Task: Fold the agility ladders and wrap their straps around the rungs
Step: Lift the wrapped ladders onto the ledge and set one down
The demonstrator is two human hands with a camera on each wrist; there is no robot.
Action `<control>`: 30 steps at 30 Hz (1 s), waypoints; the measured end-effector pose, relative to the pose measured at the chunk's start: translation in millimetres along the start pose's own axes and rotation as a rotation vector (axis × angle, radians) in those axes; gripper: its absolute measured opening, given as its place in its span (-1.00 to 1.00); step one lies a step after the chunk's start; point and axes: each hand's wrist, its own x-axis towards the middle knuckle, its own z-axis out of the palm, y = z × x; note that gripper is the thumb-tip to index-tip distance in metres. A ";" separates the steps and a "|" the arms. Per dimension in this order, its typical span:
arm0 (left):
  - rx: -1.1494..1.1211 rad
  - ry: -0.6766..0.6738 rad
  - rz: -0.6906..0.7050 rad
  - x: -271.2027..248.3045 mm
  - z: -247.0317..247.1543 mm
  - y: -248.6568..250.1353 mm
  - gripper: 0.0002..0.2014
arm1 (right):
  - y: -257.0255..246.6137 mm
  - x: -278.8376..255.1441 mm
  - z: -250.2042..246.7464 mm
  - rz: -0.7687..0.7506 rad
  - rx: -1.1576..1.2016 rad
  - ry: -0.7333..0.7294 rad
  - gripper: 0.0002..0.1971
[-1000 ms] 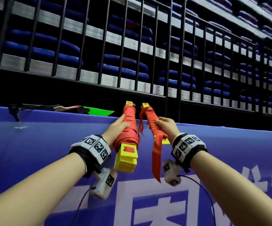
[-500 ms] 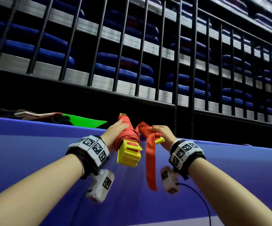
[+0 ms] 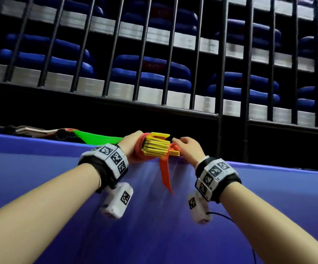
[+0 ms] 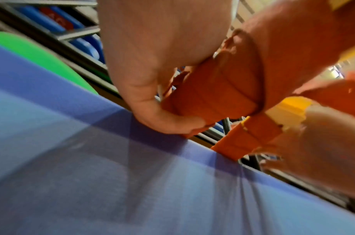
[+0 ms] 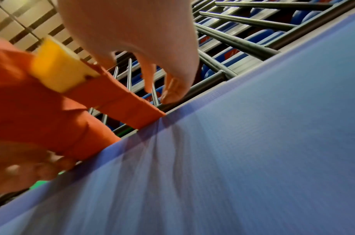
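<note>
Head view shows the left hand point(image 3: 129, 144) gripping one strap-wrapped ladder bundle point(image 3: 152, 146) on the blue barrier's top edge point(image 3: 40, 143), while the right hand point(image 3: 187, 147) hovers slack-fingered, empty, beside the second bundle point(image 3: 174, 152), whose strap tail point(image 3: 164, 174) hangs unwrapped.

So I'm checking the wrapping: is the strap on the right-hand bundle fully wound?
No. A loose strap end hangs from that bundle over the blue barrier, unwound.

Dim, motion-blurred frames; wide-angle bending at edges.
</note>
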 end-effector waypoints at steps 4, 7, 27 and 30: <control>0.386 0.083 0.102 -8.0 -10.6 4.6 -0.42 | -16.8 -64.5 -13.7 -0.330 0.273 0.013 -0.68; 0.743 0.191 0.277 -18.6 -20.6 12.8 -0.39 | -23.5 -89.6 -18.3 -0.349 0.354 -0.110 -0.82; 0.561 0.110 0.592 -14.1 5.1 -16.6 -0.49 | -11.9 -52.3 1.3 -0.309 -0.171 -0.026 -0.67; 0.681 0.159 0.539 2.7 -1.0 -19.4 -0.55 | -10.7 -42.8 3.9 -0.300 -0.169 -0.083 -0.68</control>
